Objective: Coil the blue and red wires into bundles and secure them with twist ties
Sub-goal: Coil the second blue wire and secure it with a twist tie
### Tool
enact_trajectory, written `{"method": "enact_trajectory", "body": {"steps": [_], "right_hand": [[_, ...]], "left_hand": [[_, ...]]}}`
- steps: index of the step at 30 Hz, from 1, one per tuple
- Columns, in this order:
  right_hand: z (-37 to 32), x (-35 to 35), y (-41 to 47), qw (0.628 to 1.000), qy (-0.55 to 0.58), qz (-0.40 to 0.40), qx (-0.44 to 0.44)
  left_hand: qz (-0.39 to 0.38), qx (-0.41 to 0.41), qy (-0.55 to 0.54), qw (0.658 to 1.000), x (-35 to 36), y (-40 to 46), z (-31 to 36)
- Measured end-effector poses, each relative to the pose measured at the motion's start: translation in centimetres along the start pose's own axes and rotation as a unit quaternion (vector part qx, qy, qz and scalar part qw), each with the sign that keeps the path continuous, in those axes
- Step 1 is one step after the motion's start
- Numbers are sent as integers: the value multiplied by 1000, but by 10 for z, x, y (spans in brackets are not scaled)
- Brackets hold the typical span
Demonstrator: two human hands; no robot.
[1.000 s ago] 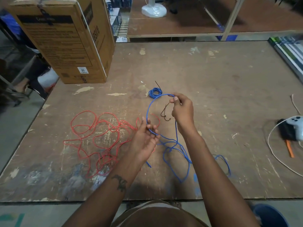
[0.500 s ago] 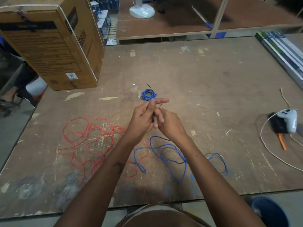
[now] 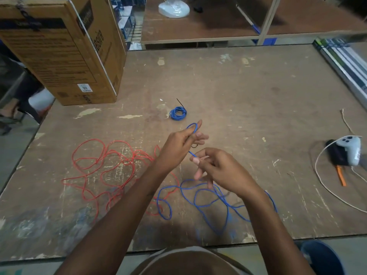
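Brown and worn, the wooden table (image 3: pixel 248 92) fills most of the view, with pale scratches and paint marks on it. A big cardboard box (image 3: pixel 59 50) stands on its far left corner. The red wire (image 3: pixel 107 169) lies loose on the left part of the table, in many tangled loops. The blue wire (image 3: pixel 208 201) lies in wide loops near the front edge, partly under the right forearm, and one strand goes up into the hands. At the right edge, a white controller (image 3: pixel 350 151) lies on a dark object, with a white cable (image 3: pixel 325 187) curving around it and an orange tool (image 3: pixel 340 176) just beside.

Both hands are raised above the middle of the table. The left hand (image 3: pixel 178 145) holds a small loop of the blue wire around its index finger, which points away; the other fingers are loosely bent. The right hand (image 3: pixel 216 167) pinches the blue strand between thumb and index finger, and its other fingers hang down, slightly spread. Beyond the hands, a small blue bundle (image 3: pixel 178 114) rests on the table, already coiled, and a black twist tie (image 3: pixel 180 102) sticks out from its far side.
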State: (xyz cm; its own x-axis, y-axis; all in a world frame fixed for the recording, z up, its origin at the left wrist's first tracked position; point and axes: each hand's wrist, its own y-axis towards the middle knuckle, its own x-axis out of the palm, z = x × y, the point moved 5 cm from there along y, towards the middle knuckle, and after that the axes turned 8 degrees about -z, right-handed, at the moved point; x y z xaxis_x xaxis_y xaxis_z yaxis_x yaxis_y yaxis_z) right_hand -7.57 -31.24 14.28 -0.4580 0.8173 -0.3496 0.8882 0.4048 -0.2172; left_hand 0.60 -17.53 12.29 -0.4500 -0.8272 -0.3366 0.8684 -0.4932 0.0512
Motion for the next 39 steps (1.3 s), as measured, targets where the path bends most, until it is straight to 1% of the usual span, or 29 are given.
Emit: {"method": "enact_trajectory", "body": {"steps": [2, 3, 6, 8, 9, 10, 12, 14, 15, 17, 18, 20, 22, 24, 25, 26, 27, 29, 30, 31, 32, 34, 36, 37, 39], "right_hand": [[0, -5, -8, 990, 133, -43, -7], [2, -9, -14, 983, 176, -58, -15], [4, -23, -25, 970, 228, -78, -38], [-3, -32, -24, 968, 235, -59, -72], [-7, -38, -20, 970, 225, -26, -92], [-10, -44, -13, 974, 199, 22, -109], [-13, -55, 2, 977, 100, 138, -126], [-16, -60, 14, 961, -16, 233, -146], [-18, -60, 19, 951, -64, 261, -151], [-20, -63, 28, 936, -120, 286, -166], [-21, -66, 32, 932, -131, 289, -174], [-20, -68, 44, 937, -125, 273, -175], [-12, -58, 60, 952, -111, 224, -175], [-3, -34, 70, 969, -63, 159, -180], [3, -21, 73, 973, -21, 140, -181], [9, -9, 73, 974, 23, 141, -177], [15, 0, 72, 970, 67, 161, -169], [30, 10, 68, 951, 146, 229, -149], [35, 13, 66, 939, 181, 257, -140], [39, 13, 64, 930, 207, 275, -129], [41, 12, 63, 926, 218, 287, -117], [39, 3, 64, 931, 200, 292, -93], [35, -11, 65, 944, 142, 286, -82], [33, -16, 66, 950, 120, 279, -76], [35, -21, 67, 962, 73, 257, -49]], "left_hand": [[10, 18, 90, 996, -7, -1, 2], [20, 30, 125, 992, -12, -1, 4], [16, 40, 194, 980, -19, -3, 6], [3, 40, 178, 983, -18, -8, 7], [-5, 41, 149, 988, -16, -10, 10], [-14, 44, 110, 993, -12, -13, 13], [-38, 46, 37, 998, -4, -20, 19], [-74, 21, -8, 997, 2, -24, 20], [-89, 1, -18, 996, 3, -27, 20], [-109, -15, -34, 993, 0, -31, 21], [-117, -12, -52, 992, -3, -35, 24], [-122, -10, -124, 985, -10, -43, 35], [-115, 8, -186, 976, -15, -47, 52], [-99, 34, -193, 976, -17, -47, 70], [-83, 41, -181, 979, -18, -46, 75], [-60, 35, -163, 984, -19, -44, 76], [-33, 13, -143, 989, -22, -41, 73], [7, -37, -88, 995, -26, -37, 62], [13, -55, -65, 996, -26, -37, 57], [16, -68, -61, 996, -24, -37, 54], [19, -77, -81, 994, -21, -38, 51], [7, -85, -142, 986, -12, -40, 48], [-14, -85, -191, 978, -2, -43, 47], [-11, -82, -207, 975, 2, -45, 47], [25, -79, -217, 973, 5, -46, 44]]}}
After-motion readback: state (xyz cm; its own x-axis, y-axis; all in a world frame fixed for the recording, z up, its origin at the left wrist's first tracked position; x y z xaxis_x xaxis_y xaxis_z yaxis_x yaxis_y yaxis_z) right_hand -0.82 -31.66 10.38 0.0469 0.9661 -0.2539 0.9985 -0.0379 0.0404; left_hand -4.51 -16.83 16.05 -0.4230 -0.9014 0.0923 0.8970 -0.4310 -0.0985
